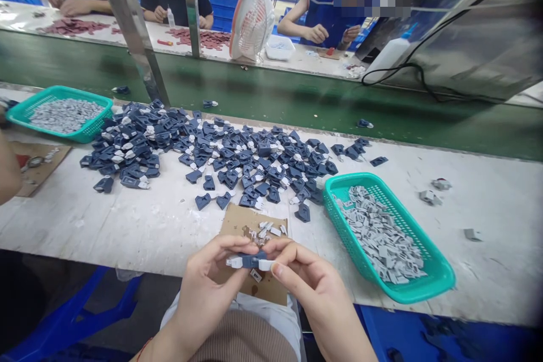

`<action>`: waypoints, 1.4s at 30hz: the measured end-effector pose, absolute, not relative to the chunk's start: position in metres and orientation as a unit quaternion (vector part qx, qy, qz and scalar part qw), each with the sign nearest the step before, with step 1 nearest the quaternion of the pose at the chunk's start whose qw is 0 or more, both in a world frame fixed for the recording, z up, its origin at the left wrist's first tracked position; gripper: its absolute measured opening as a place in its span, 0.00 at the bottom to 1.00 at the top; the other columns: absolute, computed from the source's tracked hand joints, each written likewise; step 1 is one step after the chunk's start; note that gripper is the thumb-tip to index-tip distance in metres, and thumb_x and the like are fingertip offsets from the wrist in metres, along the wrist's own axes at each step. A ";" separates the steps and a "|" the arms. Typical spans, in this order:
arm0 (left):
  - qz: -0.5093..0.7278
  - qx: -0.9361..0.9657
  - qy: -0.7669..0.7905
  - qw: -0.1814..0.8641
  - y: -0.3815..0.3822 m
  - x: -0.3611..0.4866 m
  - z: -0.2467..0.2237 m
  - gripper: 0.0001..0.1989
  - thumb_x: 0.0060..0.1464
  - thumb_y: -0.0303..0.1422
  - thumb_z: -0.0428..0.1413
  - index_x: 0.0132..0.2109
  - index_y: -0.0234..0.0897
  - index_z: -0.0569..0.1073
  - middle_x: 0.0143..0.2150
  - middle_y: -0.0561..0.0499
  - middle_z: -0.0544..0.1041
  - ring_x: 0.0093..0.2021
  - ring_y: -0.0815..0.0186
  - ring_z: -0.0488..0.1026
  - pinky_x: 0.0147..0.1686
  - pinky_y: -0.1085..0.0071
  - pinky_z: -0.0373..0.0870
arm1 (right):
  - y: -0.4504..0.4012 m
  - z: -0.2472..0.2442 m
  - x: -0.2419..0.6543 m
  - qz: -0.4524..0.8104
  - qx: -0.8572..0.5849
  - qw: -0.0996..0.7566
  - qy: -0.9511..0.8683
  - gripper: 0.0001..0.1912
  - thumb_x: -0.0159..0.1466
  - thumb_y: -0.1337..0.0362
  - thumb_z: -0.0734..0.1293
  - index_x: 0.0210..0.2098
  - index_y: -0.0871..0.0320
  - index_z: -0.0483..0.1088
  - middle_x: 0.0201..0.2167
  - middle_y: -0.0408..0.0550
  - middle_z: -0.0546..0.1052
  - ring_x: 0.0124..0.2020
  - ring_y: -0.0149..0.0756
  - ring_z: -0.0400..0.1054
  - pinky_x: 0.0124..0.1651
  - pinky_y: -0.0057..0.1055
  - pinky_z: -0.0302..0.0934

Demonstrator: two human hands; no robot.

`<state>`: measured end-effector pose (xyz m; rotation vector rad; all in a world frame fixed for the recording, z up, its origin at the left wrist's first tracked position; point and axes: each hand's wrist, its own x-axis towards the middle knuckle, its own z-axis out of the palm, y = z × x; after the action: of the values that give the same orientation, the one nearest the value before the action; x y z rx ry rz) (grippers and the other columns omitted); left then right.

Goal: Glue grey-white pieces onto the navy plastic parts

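Between my two hands, above a brown cardboard piece [278, 292], is a dark blue plastic part [251, 261] with pale grey-white pieces at both ends. My left hand [214, 280] pinches its left side between thumb and fingers. On the other side, the thumb and fingers of my right hand [303, 271] close on the white piece at the right end. Small grey pieces [275, 231] lie on the cardboard just beyond my fingertips. A wide pile of dark blue parts [254, 158], many with white tips, spreads over the table behind the cardboard.
A green basket [441, 288] of grey pieces stands at right, another green basket [85, 134] at far left. Loose grey pieces [430, 198] lie beyond the right basket. A person's arm [6, 172] reaches in at left. Across the green strip [271, 96], several people sit working.
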<state>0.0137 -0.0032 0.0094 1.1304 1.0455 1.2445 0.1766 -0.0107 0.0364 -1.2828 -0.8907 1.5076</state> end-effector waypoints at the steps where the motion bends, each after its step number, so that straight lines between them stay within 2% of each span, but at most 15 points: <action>1: 0.528 0.481 0.441 0.543 -0.004 0.014 0.010 0.20 0.52 0.17 0.60 0.44 0.48 0.78 0.40 0.59 0.85 0.44 0.71 0.82 0.47 0.82 0.76 | -0.011 0.034 0.177 0.616 -0.520 0.463 -0.368 0.12 0.58 0.57 0.75 0.24 0.55 0.74 0.39 0.47 0.77 0.42 0.38 0.73 0.44 0.28 0.67; 11: 0.534 0.503 0.462 0.498 -0.008 0.013 0.011 0.16 0.52 0.19 0.61 0.42 0.46 0.79 0.39 0.57 0.85 0.43 0.69 0.83 0.45 0.81 0.77 | -0.004 0.046 0.174 0.618 -0.541 0.415 -0.391 0.14 0.57 0.56 0.75 0.22 0.56 0.72 0.37 0.48 0.75 0.39 0.38 0.73 0.39 0.28 0.68; 22: 0.541 0.515 0.459 0.481 -0.010 0.014 0.004 0.15 0.54 0.20 0.61 0.43 0.46 0.79 0.41 0.57 0.85 0.44 0.67 0.83 0.46 0.78 0.79 | -0.005 0.045 0.166 0.604 -0.564 0.446 -0.343 0.14 0.55 0.59 0.77 0.22 0.57 0.70 0.36 0.48 0.77 0.42 0.40 0.74 0.46 0.31 0.68; 26: 0.549 0.489 0.449 0.508 -0.008 0.015 0.011 0.17 0.51 0.17 0.61 0.42 0.45 0.79 0.39 0.57 0.85 0.43 0.67 0.83 0.46 0.79 0.79 | -0.004 0.041 0.169 0.624 -0.530 0.457 -0.348 0.12 0.56 0.58 0.77 0.30 0.54 0.71 0.35 0.44 0.76 0.38 0.36 0.74 0.43 0.29 0.67; 29: 0.550 0.464 0.436 0.541 -0.004 0.016 0.019 0.19 0.48 0.15 0.61 0.42 0.43 0.79 0.38 0.55 0.86 0.42 0.66 0.83 0.45 0.78 0.79 | -0.005 0.038 0.169 0.622 -0.517 0.445 -0.384 0.13 0.62 0.52 0.72 0.40 0.53 0.73 0.37 0.46 0.77 0.40 0.37 0.73 0.42 0.29 0.67; 33: 0.540 0.446 0.424 0.574 0.002 0.021 0.028 0.19 0.47 0.14 0.61 0.42 0.42 0.78 0.37 0.55 0.85 0.40 0.65 0.84 0.39 0.79 0.81 | -0.005 0.041 0.164 0.660 -0.484 0.412 -0.401 0.18 0.67 0.47 0.65 0.49 0.50 0.73 0.36 0.46 0.78 0.30 0.34 0.71 0.31 0.27 0.66; 35: 0.537 0.449 0.430 0.571 0.005 0.024 0.031 0.19 0.47 0.15 0.61 0.42 0.42 0.78 0.37 0.54 0.85 0.41 0.66 0.83 0.40 0.79 0.80 | -0.002 0.044 0.161 0.653 -0.484 0.418 -0.406 0.18 0.67 0.47 0.64 0.48 0.50 0.76 0.38 0.47 0.79 0.31 0.35 0.71 0.33 0.29 0.68; 39: 0.539 0.468 0.433 0.551 0.011 0.029 0.037 0.16 0.49 0.17 0.61 0.42 0.41 0.78 0.38 0.53 0.84 0.40 0.66 0.83 0.39 0.79 0.80 | 0.004 0.046 0.158 0.606 -0.516 0.451 -0.403 0.20 0.66 0.48 0.66 0.49 0.53 0.79 0.45 0.52 0.81 0.42 0.44 0.75 0.43 0.36 0.71; 42: 0.523 0.531 0.422 0.516 0.017 0.029 0.042 0.13 0.52 0.21 0.62 0.43 0.41 0.79 0.40 0.51 0.83 0.41 0.65 0.82 0.40 0.76 0.80 | 0.008 0.051 0.158 0.596 -0.530 0.463 -0.387 0.22 0.64 0.46 0.68 0.50 0.51 0.80 0.49 0.53 0.81 0.49 0.48 0.74 0.51 0.42 0.70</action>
<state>0.0287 0.0174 0.0420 1.2761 1.0134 1.2575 0.1578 0.0078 0.0509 -1.3026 -0.9512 1.4653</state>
